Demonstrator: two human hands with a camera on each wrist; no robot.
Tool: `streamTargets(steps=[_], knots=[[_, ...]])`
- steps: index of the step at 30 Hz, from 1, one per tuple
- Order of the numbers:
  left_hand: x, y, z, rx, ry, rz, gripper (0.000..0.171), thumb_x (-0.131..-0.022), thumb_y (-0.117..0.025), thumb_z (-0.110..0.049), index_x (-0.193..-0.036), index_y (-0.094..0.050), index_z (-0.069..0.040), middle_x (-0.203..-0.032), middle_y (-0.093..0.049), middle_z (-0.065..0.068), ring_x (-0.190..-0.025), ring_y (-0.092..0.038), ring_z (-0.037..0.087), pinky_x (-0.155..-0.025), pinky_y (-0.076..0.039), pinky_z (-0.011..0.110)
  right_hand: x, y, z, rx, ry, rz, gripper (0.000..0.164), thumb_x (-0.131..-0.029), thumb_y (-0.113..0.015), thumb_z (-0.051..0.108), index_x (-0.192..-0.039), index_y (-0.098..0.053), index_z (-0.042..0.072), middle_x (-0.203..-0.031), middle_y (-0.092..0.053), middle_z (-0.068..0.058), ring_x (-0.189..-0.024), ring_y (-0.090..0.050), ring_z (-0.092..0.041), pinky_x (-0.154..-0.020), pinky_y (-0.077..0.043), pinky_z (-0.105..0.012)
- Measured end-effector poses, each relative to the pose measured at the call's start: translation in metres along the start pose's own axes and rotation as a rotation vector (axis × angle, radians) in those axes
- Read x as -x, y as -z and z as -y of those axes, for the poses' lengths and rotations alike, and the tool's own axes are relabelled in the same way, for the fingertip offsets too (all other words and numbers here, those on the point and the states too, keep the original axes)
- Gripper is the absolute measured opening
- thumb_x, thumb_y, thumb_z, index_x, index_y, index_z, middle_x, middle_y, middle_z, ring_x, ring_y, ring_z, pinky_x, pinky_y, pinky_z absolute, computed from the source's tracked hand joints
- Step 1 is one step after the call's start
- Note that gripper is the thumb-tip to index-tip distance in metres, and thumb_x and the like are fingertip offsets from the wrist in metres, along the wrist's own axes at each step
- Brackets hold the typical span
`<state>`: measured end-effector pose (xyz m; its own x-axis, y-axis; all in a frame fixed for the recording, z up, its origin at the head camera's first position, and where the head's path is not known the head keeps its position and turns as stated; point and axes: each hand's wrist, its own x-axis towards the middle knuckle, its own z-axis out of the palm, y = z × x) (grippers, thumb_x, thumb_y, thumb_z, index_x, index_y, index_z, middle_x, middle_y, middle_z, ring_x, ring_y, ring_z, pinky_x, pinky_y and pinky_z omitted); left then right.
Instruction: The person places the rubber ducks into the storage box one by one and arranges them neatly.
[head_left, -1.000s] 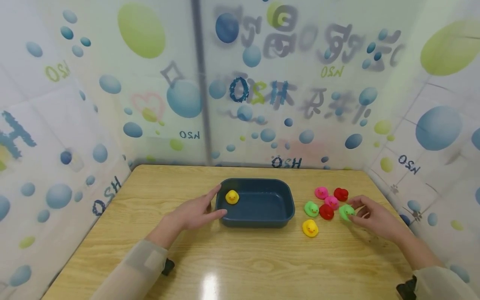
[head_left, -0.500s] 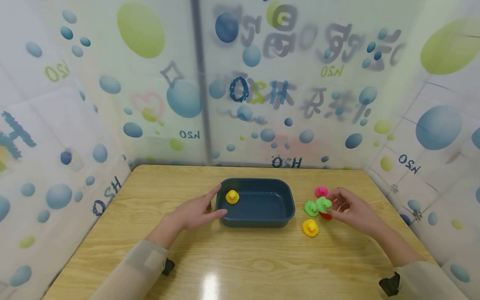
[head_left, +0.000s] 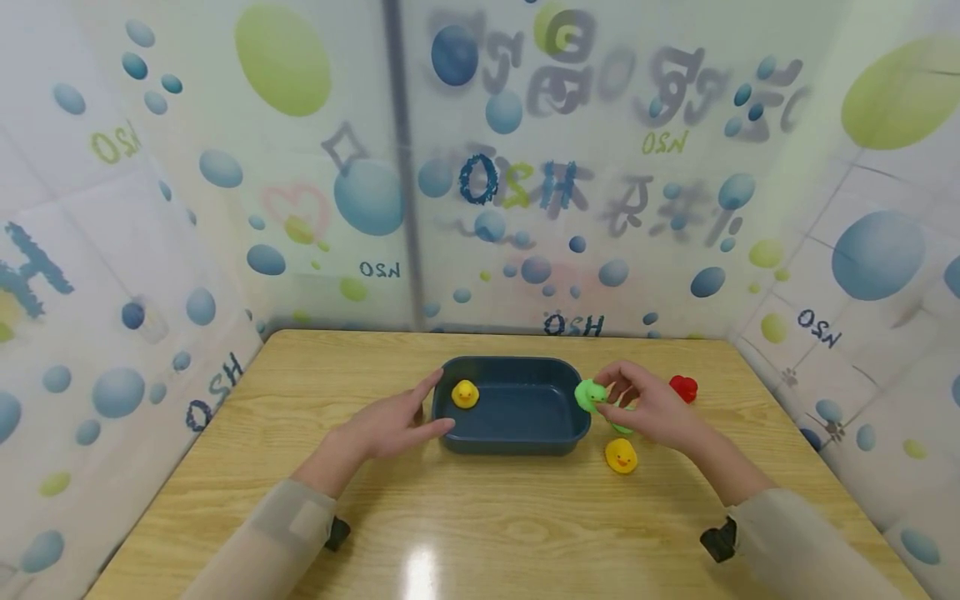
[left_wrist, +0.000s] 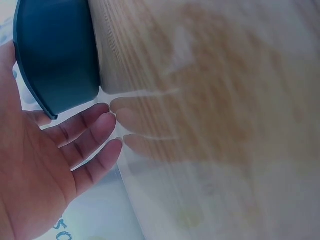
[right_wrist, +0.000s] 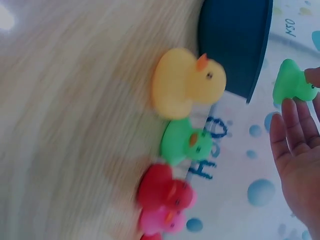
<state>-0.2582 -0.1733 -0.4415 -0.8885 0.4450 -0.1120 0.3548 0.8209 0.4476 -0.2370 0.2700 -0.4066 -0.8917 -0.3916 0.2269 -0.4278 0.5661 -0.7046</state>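
Note:
A dark blue rectangular basin [head_left: 517, 445] stands on the table with one yellow rubber duck [head_left: 465, 394] at its left end. My left hand [head_left: 386, 425] rests at the basin's left side, thumb and fingers spread along the rim. Between thumb and fingertips my right hand [head_left: 651, 410] pinches a green rubber duck [head_left: 588, 396], raised at the basin's right rim. In the right wrist view, another yellow duck [right_wrist: 175, 85], a second green duck [right_wrist: 177, 142], a red duck [right_wrist: 159, 187] and a pink duck [right_wrist: 160, 220] sit on the table. My right hand hides part of this group in the head view.
Farther right on the wooden table [head_left: 510, 533] lies a red duck [head_left: 683, 388]. Patterned sheets with bubbles and lettering enclose the table at the back [head_left: 517, 275] and both sides.
My right hand has carried the green duck leftward from the right side of the duck group, over the other ducks, to the basin's right rim. My left hand has stayed put.

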Motion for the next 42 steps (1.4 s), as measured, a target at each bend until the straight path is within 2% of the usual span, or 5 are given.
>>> streamTargets(steps=[8, 15, 22, 35, 42], knots=[[-0.001, -0.001, 0.001, 0.002, -0.006, 0.003, 0.102, -0.103, -0.055, -0.078, -0.179, -0.011, -0.027, -0.105, -0.072, -0.002, -0.084, -0.062, 0.013, -0.072, -0.050, 0.036, -0.030, -0.024, 0.009, -0.034, -0.013, 0.039, 0.033, -0.099, -0.082, 0.013, -0.127, -0.065, 0.008, -0.118, -0.070, -0.009, -0.101, -0.065, -0.019, -0.086, -0.056, -0.026], [-0.001, 0.000, 0.001, 0.004, -0.005, 0.002, 0.102, -0.103, -0.055, -0.078, -0.179, -0.012, -0.026, -0.105, -0.072, -0.003, -0.086, -0.062, 0.013, -0.077, -0.051, 0.036, -0.058, -0.047, 0.013, -0.033, -0.023, 0.070, 0.031, -0.100, -0.081, 0.012, -0.126, -0.065, 0.009, -0.117, -0.069, -0.009, -0.097, -0.065, -0.020, -0.083, -0.057, -0.025], [0.000, 0.002, -0.001, 0.003, 0.001, 0.009, 0.101, -0.103, -0.055, -0.077, -0.179, -0.012, -0.025, -0.102, -0.070, -0.002, -0.085, -0.061, 0.014, -0.075, -0.050, 0.036, -0.083, -0.071, 0.017, -0.027, -0.051, 0.107, 0.033, -0.101, -0.079, 0.014, -0.130, -0.065, 0.006, -0.124, -0.070, -0.012, -0.101, -0.065, -0.021, -0.090, -0.058, -0.034], [-0.002, 0.001, 0.002, -0.004, 0.001, -0.001, 0.101, -0.103, -0.054, -0.079, -0.179, -0.014, -0.026, -0.103, -0.069, -0.002, -0.088, -0.061, 0.015, -0.083, -0.053, 0.038, -0.106, -0.109, 0.025, 0.011, -0.162, 0.163, 0.032, -0.103, -0.079, 0.014, -0.132, -0.067, 0.009, -0.128, -0.071, -0.010, -0.102, -0.067, -0.019, -0.098, -0.059, -0.042], [-0.002, 0.000, 0.001, 0.005, -0.005, 0.003, 0.101, -0.103, -0.054, -0.078, -0.179, -0.013, -0.025, -0.100, -0.068, -0.003, -0.085, -0.060, 0.015, -0.079, -0.052, 0.037, -0.112, -0.122, 0.024, 0.020, -0.189, 0.178, 0.028, -0.102, -0.080, 0.015, -0.128, -0.070, 0.012, -0.126, -0.072, -0.007, -0.101, -0.069, -0.018, -0.096, -0.059, -0.043]])
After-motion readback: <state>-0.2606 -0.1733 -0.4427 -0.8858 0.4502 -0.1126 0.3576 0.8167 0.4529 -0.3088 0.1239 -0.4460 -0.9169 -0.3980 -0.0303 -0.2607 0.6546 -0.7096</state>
